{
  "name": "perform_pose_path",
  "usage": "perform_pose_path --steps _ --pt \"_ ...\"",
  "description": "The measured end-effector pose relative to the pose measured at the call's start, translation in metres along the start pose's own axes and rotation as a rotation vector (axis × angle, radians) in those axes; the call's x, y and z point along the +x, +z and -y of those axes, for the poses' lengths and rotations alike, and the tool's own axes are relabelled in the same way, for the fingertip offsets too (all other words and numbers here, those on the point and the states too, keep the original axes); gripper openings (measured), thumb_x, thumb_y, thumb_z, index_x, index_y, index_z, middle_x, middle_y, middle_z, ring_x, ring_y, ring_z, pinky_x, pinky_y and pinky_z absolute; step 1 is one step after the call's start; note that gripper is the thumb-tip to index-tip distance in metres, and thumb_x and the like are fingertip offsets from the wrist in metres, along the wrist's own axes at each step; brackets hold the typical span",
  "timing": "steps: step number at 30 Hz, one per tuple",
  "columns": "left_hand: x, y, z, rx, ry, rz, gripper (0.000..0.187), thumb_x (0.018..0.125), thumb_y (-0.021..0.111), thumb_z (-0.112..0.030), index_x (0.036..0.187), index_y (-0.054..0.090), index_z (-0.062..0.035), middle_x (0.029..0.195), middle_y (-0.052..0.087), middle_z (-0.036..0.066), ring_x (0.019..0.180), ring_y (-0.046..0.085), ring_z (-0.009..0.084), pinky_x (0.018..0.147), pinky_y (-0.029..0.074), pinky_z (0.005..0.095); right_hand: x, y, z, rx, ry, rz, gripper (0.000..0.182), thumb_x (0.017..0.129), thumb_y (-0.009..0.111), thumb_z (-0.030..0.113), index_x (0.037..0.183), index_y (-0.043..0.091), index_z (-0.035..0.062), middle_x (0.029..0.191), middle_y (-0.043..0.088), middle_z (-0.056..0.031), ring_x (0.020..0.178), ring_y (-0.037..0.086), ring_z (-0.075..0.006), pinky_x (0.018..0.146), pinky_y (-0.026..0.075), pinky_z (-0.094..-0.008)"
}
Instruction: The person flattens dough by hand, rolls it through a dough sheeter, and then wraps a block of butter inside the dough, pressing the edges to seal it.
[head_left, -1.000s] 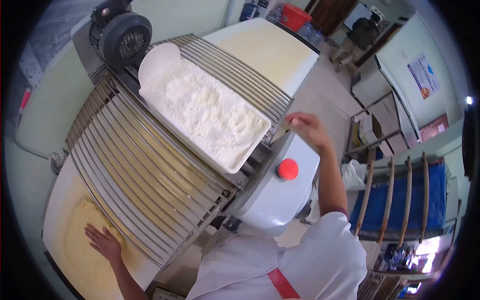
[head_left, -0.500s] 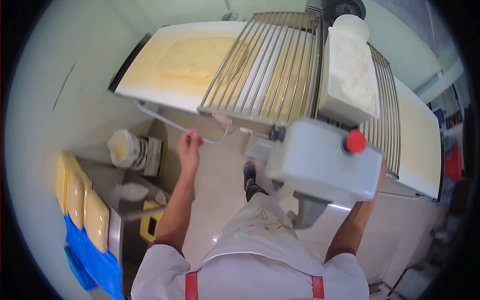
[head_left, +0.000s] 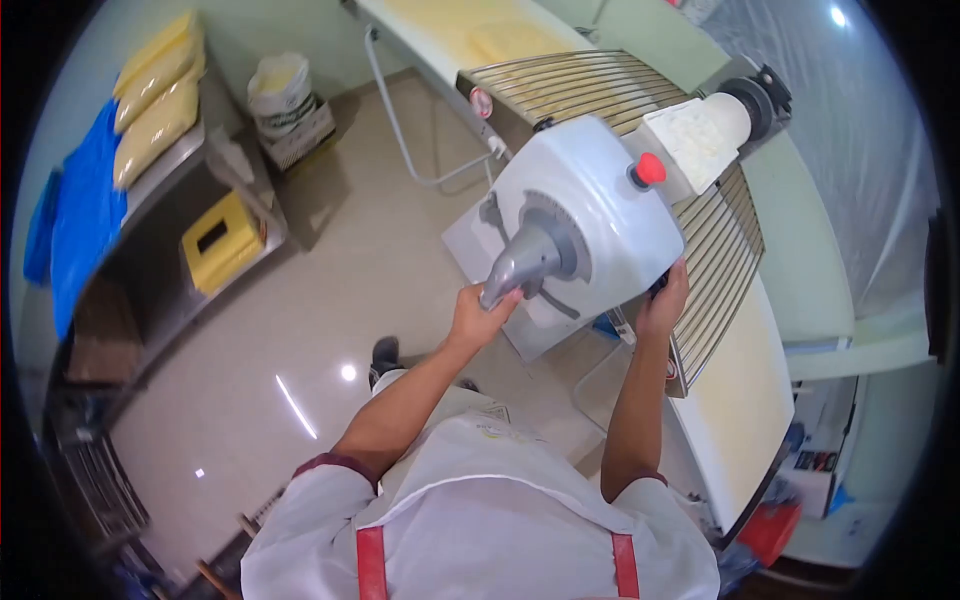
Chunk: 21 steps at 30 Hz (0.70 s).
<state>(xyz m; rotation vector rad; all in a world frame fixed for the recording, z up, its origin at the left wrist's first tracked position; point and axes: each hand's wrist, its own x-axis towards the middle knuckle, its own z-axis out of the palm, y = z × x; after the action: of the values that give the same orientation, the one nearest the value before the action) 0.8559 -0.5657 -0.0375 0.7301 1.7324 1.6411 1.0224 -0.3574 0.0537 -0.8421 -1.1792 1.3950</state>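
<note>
My left hand is wrapped around the end of a grey lever handle on the front of a dough sheeter. The handle turns on a round graduated dial. A red emergency stop button sits on top of the white housing. At the housing's right side is my right hand, its fingers curled by a small dark part that they mostly hide. Behind the housing, a white flour tray rests over the metal bar guards.
Pale conveyor belts stretch out on both sides, the right belt running toward me. On the left, a steel shelf bears yellow bags and a blue plastic sheet. A white bucket stands by the wall.
My left hand has come from free air to the lever handle and closed on it. The view has turned, so the sheeter's front dial now shows. My right hand stays at the housing's right side.
</note>
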Motion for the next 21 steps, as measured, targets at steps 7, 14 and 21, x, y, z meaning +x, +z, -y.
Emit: perform_pose_path --steps 7,14,21 --pt "-0.012 0.016 -0.010 -0.088 -0.115 -0.094 0.045 0.086 0.069 -0.042 0.066 0.060 -0.0026 0.055 0.058 0.005 0.051 0.055 0.0129 0.052 0.044 0.0316 0.007 -0.003 0.003 -0.031 -0.019 0.115 0.035 0.104 0.041 0.027 0.121 0.055 0.0004 0.116 0.060 -0.0062 0.107 0.055 -0.0157 0.096 0.040 -0.0320" --pt "-0.018 0.014 0.002 -0.472 -0.056 -0.015 0.045 0.087 0.067 -0.047 0.089 0.063 -0.0027 0.076 0.065 0.007 0.068 0.062 0.0153 0.063 0.049 0.0297 0.005 -0.009 0.001 -0.059 -0.009 0.164 0.033 0.104 0.042 0.027 0.119 0.056 0.0021 0.113 0.059 -0.0044 0.106 0.052 -0.0138 0.096 0.038 -0.0311" --pt "-0.013 0.012 0.005 -0.406 -0.125 0.018 0.044 0.087 0.066 -0.047 0.090 0.061 -0.0032 0.077 0.063 0.008 0.069 0.064 0.0168 0.063 0.052 0.0314 -0.005 -0.009 0.014 -0.476 -0.175 0.168 0.036 0.100 0.048 0.025 0.124 0.051 -0.0013 0.118 0.056 -0.0104 0.112 0.051 -0.0211 0.103 0.035 -0.0339"
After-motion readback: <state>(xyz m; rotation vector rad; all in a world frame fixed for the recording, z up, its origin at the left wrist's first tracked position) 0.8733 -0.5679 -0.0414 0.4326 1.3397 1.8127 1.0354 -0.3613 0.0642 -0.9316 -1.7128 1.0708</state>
